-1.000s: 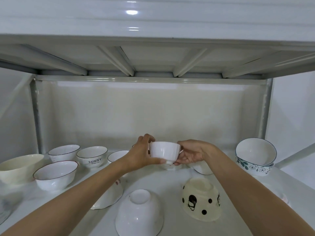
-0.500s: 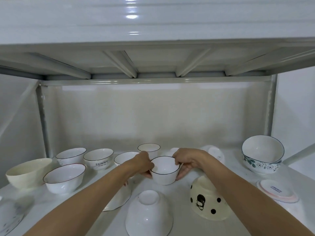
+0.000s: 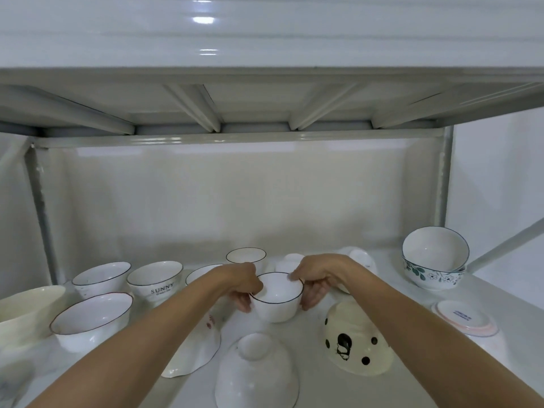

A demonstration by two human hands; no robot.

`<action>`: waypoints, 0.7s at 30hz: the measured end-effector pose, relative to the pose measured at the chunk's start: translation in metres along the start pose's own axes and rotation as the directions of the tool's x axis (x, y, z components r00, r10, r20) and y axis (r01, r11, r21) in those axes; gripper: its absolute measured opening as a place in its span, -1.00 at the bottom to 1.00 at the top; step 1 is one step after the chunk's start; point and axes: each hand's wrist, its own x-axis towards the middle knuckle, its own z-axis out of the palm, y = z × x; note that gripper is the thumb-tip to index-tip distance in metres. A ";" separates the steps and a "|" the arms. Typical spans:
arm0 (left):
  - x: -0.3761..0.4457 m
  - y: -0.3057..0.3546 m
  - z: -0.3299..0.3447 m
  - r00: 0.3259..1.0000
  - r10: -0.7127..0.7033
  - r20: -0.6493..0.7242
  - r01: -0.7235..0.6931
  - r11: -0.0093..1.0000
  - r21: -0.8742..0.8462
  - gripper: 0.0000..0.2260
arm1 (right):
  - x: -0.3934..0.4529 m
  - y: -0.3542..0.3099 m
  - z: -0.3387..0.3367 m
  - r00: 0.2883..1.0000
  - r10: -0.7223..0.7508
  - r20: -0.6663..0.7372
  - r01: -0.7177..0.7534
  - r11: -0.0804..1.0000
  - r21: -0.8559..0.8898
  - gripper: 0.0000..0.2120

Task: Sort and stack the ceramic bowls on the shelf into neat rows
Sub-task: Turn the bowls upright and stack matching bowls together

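White metal shelf (image 3: 412,387) carries scattered ceramic bowls: upright ones lined at left incl. the SUNNY bowl (image 3: 155,281) and red-rimmed bowl (image 3: 91,319), a two-bowl floral stack (image 3: 434,266) at right, and upside-down ones in front, a plain white bowl (image 3: 255,372) and a spotted cream bowl (image 3: 357,343). Person holds a small dark-rimmed white bowl (image 3: 276,298) upright, mid-shelf, contact with the surface unclear. Left hand (image 3: 240,285) and right hand (image 3: 316,279) each have fingers curled round opposite sides of it, likely steadying it to seat into the row.
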 end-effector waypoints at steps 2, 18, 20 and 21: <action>0.009 0.003 -0.006 0.996 0.026 -0.084 -0.021 0.998 0.059 -0.86 | 0.009 0.002 -0.008 0.986 -0.027 -0.162 0.029 1.000 0.010 -0.64; 0.070 0.060 0.008 0.992 0.076 -0.097 -0.056 0.979 0.195 -0.59 | 0.044 0.002 -0.007 0.931 -0.063 -0.359 0.041 0.997 -0.068 -0.72; 0.080 0.061 0.011 0.993 0.074 -0.090 -0.055 0.978 0.202 -0.58 | 0.045 0.000 -0.009 0.941 -0.068 -0.331 0.006 0.983 -0.184 -0.83; 0.085 0.061 0.013 0.993 0.079 -0.082 -0.060 0.976 0.211 -0.58 | 0.045 -0.002 -0.010 0.944 -0.084 -0.320 0.001 0.968 -0.250 -0.88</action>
